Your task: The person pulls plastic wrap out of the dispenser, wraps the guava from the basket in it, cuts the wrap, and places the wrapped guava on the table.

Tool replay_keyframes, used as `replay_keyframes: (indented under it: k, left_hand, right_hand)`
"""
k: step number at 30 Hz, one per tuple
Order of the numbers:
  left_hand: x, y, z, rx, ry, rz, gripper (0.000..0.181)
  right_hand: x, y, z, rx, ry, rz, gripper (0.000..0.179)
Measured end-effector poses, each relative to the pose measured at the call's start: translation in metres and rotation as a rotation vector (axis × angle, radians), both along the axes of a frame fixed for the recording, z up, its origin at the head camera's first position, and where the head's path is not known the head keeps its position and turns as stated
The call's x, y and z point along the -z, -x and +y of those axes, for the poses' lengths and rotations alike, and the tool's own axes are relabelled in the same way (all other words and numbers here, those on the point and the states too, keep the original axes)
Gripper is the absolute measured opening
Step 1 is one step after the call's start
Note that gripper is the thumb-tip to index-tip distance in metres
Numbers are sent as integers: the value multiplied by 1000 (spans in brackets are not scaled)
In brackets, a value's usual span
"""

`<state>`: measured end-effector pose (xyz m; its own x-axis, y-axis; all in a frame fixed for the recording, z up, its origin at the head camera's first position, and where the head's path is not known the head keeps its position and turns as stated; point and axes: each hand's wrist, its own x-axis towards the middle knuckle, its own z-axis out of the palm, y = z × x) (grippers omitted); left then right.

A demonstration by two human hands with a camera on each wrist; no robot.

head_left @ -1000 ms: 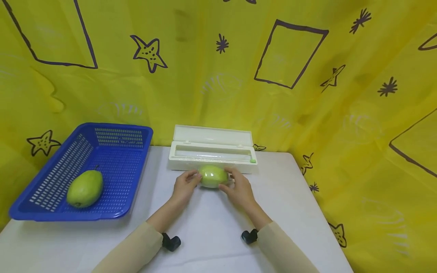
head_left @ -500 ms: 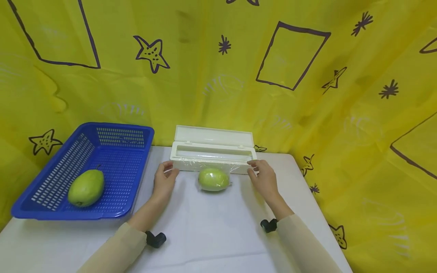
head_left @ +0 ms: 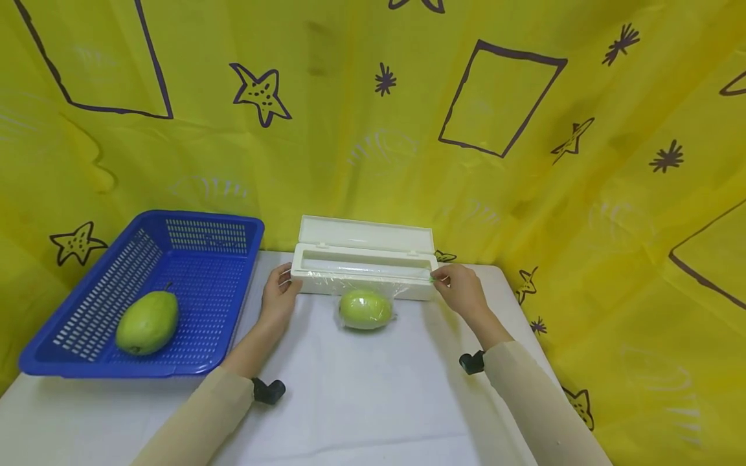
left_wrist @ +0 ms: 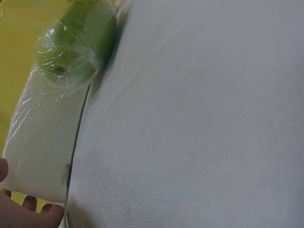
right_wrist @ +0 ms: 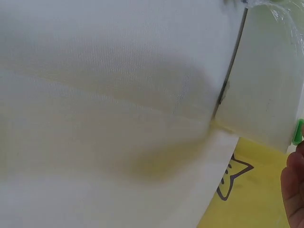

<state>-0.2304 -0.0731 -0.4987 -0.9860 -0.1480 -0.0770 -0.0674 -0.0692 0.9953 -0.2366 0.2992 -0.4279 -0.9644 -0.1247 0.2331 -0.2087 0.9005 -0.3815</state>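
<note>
A white plastic wrap dispenser (head_left: 311,283) stands at the back of the table with its lid (head_left: 367,233) raised. Clear plastic wrap (left_wrist: 21,111) runs over its front wall to an oval green fruit (head_left: 365,310), which is covered in film and lies against the front. My left hand (head_left: 280,294) grips the dispenser's left end, thumb at the front and fingers around the end. At the opposite end, my right hand (head_left: 463,291) pinches the small green slide cutter (right_wrist: 298,133) on the front rim. The fingers mostly hide the cutter in the head view.
To the left sits a blue plastic basket (head_left: 201,317) holding a second green fruit (head_left: 147,322) with a stem. A yellow patterned curtain (head_left: 350,129) hangs right behind the white-covered table (head_left: 373,401) and along its right side.
Both hands have let go of the wrapped fruit and moved apart to the dispenser's ends. The left hand now holds one end; the right has taken hold of the green cutter.
</note>
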Motion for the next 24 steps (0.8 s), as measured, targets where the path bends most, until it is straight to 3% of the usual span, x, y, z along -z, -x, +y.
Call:
replay_keyframes:
  k: [10, 24]
  left_hand:
    - [4, 4, 1, -15, 11, 70, 51]
    - [5, 5, 2, -14, 14, 62, 50]
  right_hand:
    - [5, 5, 1, -10, 12, 17, 17]
    - [7, 8, -4, -17, -1, 24, 12]
